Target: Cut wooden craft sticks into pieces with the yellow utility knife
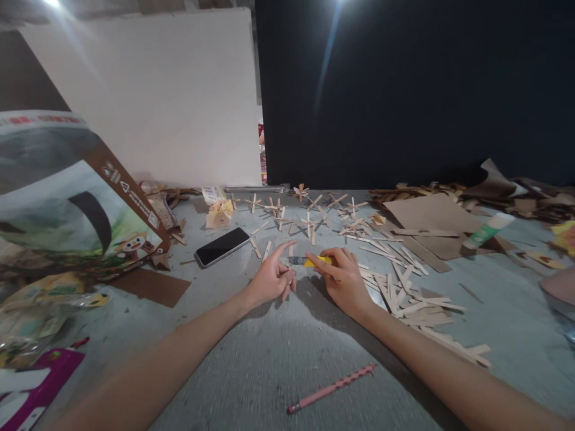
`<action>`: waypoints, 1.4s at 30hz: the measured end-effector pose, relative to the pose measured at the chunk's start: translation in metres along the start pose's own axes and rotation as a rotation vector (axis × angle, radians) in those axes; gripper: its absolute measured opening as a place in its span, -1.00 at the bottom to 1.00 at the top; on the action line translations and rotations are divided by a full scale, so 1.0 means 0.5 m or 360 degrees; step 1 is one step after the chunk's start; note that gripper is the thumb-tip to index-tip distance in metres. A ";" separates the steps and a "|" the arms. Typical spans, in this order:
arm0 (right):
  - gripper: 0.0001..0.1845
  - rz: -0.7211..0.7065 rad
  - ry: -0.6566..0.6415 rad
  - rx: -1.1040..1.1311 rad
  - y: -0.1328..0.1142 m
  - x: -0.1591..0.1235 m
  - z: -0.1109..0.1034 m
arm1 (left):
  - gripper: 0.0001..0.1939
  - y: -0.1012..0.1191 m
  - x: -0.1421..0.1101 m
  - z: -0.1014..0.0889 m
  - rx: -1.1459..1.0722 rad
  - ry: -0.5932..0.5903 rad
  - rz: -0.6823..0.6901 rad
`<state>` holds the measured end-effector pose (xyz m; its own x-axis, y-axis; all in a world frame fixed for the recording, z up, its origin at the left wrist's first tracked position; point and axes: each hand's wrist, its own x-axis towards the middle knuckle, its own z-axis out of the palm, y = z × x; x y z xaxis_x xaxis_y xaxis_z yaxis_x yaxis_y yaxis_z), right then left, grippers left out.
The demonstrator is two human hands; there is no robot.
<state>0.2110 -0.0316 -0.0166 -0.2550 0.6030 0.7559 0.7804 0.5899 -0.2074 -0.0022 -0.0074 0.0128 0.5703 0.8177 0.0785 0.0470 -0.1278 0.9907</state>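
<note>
Nearest, at the lower middle of the frame, a pink pencil [332, 390] lies aslant on the grey table [242, 383], and a purple object [58, 374] shows at the lower left edge. Just beyond, at the centre, the 2 hands face each other above the tabletop. The right hand [349, 280] pinches a yellow and grey tool [307, 263], seemingly a craft knife, its grey end pointing left toward the other hand. The left hand [270, 280] has its index finger stretched out and the rest curled; whether it grips something small, I cannot tell. The step in hand looks like close work with the tool at the left fingertips, and I judge that the next move calls for a steady right grip, with the left fingers kept clear of the grey end. Left of centre lies a dark phone [223, 246]; right of centre, loose wooden sticks [431, 320] spread in a rough heap. Farther back, crossed-stick pieces [309, 224] stand or lie across the upper middle, with brown cardboard [426, 218] and a glue stick [489, 230] to their right. Farthest, 1 white panel [144, 102] and 1 black panel [417, 90] fill the top.
</note>
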 end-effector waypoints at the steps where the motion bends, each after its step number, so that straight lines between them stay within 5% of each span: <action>1: -0.39 -0.0011 -0.0011 0.0008 0.000 0.000 0.000 | -0.19 0.000 0.000 0.000 -0.0006 -0.0003 -0.0003; 29: -0.31 0.0020 -0.0008 -0.0050 0.001 -0.001 -0.002 | -0.24 -0.001 0.003 -0.003 0.0015 -0.0022 -0.0019; 35: -0.48 0.0314 0.0275 -0.0157 0.024 0.000 0.002 | -0.26 -0.001 -0.002 -0.002 0.0007 -0.0056 -0.0018; 42: -0.61 0.0172 0.0202 0.0117 0.007 0.007 -0.003 | -0.18 -0.004 0.007 -0.003 -0.0094 0.0125 -0.0060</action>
<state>0.2136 -0.0282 -0.0139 -0.0941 0.5951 0.7981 0.7542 0.5659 -0.3331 -0.0014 -0.0036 0.0113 0.5027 0.8632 0.0473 0.0176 -0.0649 0.9977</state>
